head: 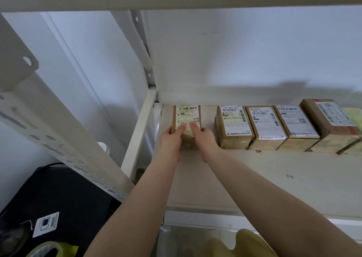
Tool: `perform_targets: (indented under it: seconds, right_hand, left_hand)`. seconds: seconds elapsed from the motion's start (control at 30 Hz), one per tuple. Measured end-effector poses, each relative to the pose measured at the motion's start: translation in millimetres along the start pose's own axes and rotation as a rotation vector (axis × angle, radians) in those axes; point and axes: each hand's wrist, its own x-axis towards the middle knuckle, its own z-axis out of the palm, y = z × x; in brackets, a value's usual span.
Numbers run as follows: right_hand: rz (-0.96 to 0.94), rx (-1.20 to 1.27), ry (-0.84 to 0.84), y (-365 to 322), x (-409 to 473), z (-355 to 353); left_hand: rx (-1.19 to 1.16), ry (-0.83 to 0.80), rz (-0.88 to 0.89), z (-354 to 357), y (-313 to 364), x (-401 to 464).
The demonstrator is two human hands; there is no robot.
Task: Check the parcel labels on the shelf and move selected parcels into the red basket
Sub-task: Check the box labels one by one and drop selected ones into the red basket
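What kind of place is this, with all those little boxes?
Probably a parcel pickup or sorting room. A pale metal shelf carries a row of cardboard parcels with barcoded shipping labels, both hands grip the leftmost parcel, and a roll of packing tape lies below.

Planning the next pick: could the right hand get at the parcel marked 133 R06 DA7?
Probably yes: that parcel sits just right of the right hand, its front uncovered, bare shelf before it.
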Motion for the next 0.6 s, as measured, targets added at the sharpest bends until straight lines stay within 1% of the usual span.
perform_targets:
  seconds: [0.23,0.6]
  right_hand:
    - [0.02,-0.012,0.003,1.6,6.2,-2.0]
    - [0.05,-0.011,0.015,-3.5,-1.8,-2.6]
  left_hand:
    - [0.01,0.013,0.005,1.8,-5.7,6.0]
    - [0.028,0.031,-0.051,1.6,-6.7,12.4]
